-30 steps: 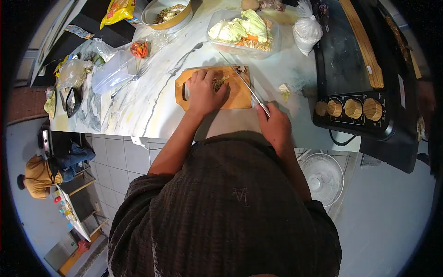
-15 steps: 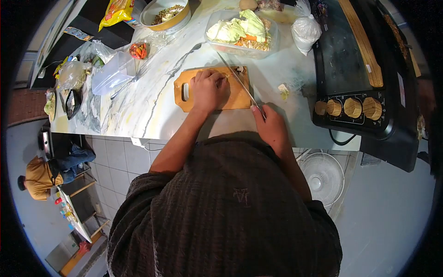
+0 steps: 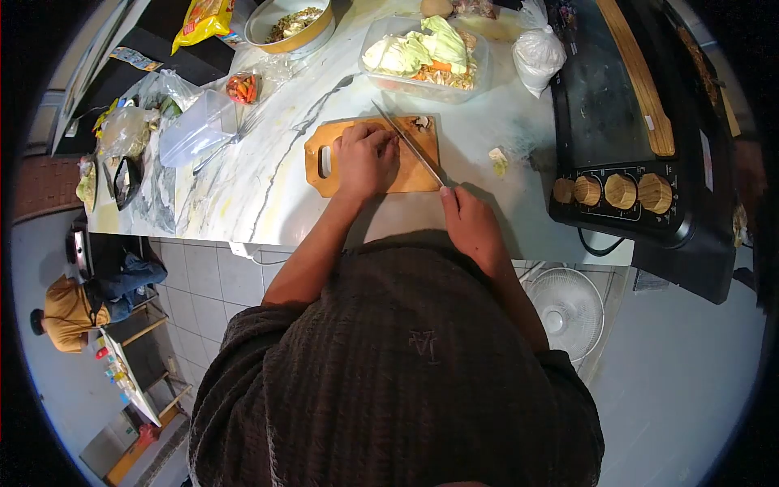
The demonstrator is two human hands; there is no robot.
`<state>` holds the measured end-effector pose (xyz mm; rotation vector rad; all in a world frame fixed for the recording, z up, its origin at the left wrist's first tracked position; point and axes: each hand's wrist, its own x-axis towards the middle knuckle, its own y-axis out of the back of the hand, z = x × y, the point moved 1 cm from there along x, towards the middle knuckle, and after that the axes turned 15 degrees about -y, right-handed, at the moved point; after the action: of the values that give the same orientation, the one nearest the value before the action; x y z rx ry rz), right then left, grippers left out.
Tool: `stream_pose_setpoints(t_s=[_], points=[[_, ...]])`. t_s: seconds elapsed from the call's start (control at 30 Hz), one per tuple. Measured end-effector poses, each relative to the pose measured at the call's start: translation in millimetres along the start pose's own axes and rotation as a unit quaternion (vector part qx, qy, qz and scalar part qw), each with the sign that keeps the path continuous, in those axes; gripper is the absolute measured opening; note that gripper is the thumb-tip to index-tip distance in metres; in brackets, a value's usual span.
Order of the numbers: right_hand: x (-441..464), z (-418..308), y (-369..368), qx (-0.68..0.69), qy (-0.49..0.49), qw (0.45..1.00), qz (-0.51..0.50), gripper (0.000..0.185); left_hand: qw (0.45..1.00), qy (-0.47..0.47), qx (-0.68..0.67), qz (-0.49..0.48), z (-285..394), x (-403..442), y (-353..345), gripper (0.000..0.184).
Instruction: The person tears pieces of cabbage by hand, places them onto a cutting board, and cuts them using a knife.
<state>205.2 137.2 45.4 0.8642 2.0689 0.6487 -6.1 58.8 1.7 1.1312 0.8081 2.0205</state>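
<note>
My left hand (image 3: pixel 367 162) rests on a wooden cutting board (image 3: pixel 416 180), its fingers curled and pressed down. Whatever lies under those fingertips is hidden. In my right hand (image 3: pixel 472 226) is the handle of a long knife (image 3: pixel 419 155). The blade slants up and left across the board, right beside my left fingertips, and its tip reaches past the far edge. A small dark and pale scrap (image 3: pixel 422 122) sits at the board's far right corner. Beyond the board stands a clear plastic container (image 3: pixel 430 91) with cabbage leaves (image 3: pixel 399 53) and shredded vegetables.
Right of the board lies a pale food scrap (image 3: pixel 498 161). A black appliance with wooden knobs (image 3: pixel 621 191) borders the right side, near a bag of white powder (image 3: pixel 538 58). Leftward are red chillies (image 3: pixel 243 88), an empty-looking plastic tub (image 3: pixel 199 130) and a bowl (image 3: pixel 304 42). Another person (image 3: pixel 71 312) is far left.
The knife has shifted slightly left, closer to my left fingertips, its blade now turned more face-up to view. My right hand moved a little with it; my left hand stays nearly in place.
</note>
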Motion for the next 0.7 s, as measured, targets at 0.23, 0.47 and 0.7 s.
stream_pose_setpoints(t_s=[0.23, 0.47, 0.7], points=[[-4.7, -4.3, -3.1, -0.086, 0.005, 0.996, 0.028, 0.042, 1.0, -0.003, -0.013, -0.009, 0.3, 0.2, 2.6, 0.015], [-3.0, -4.3, -4.7, -0.095, 0.007, 0.995, 0.02, 0.042, 1.0, 0.006, -0.023, -0.005, 1.3, 0.8, 0.5, 0.014], [-14.1, 8.6, -3.0, -0.083, -0.024, 0.996, 0.021, 0.043, 0.999, 0.006, -0.045, -0.016, -3.5, -0.3, 0.5, 0.015]])
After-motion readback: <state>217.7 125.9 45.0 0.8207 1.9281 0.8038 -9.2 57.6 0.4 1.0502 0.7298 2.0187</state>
